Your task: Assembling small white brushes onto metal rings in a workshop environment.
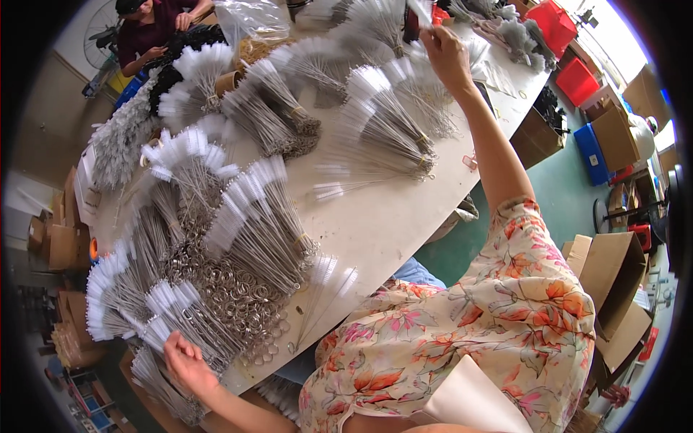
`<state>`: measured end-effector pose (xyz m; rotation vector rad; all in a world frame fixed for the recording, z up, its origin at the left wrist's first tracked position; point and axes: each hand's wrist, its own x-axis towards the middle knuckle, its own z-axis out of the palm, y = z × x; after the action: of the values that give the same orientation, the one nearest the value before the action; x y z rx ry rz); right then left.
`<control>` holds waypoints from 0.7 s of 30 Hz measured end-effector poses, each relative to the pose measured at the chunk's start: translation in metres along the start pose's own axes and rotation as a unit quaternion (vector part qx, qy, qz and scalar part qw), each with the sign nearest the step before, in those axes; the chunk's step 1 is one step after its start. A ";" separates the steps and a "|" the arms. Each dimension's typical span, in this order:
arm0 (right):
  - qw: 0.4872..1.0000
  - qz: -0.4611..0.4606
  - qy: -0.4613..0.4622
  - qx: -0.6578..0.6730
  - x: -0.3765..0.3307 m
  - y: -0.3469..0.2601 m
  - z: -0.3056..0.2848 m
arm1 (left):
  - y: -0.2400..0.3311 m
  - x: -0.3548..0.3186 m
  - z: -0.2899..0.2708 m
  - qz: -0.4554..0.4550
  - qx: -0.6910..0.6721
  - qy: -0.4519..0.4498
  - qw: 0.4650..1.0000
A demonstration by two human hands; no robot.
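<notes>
My right hand (pixel 445 59) is stretched to the far side of the table, its fingers closed on a pale, thin piece (pixel 421 11) that I cannot make out further. Beside it are bundles of wire-handled brushes with white bristles (pixel 386 108). At the near left, my left hand (pixel 189 362) is next to a bundle of similar brushes (pixel 189 317), fingers slightly bent and apart, with nothing visibly held. A heap of metal rings (pixel 231 292) lies beyond that bundle. Two or three loose brushes (pixel 325 289) lie right of the rings.
More brush bundles (pixel 271 112) cover the far and left parts of the table (pixel 354 238). Grey bristly pieces (pixel 123 144) are piled at the left edge. Another person (pixel 155 32) works at the far left. Cardboard boxes (pixel 613 267) and a blue bin (pixel 592 155) stand right.
</notes>
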<state>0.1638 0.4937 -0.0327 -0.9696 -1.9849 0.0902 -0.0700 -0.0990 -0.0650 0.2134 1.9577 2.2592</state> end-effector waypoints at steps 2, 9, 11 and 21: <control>0.978 -0.089 0.008 0.189 -0.015 -0.071 -0.015 | 0.011 -0.017 0.042 0.010 0.036 -0.048 0.998; 0.591 0.044 -0.410 0.693 -0.175 -0.265 0.004 | 0.003 -0.051 0.150 0.154 0.132 -0.230 0.952; 0.666 -0.128 -0.455 0.577 -0.192 -0.299 -0.022 | -0.025 -0.036 0.120 0.365 0.315 -0.203 0.852; 0.325 0.304 -0.507 0.738 -0.222 -0.309 -0.001 | -0.026 -0.053 0.110 0.476 0.221 -0.169 0.834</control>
<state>0.0449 0.1331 -0.0586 -0.0669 -1.0624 2.9191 0.0047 0.0009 -0.0758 1.8581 2.4060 1.8329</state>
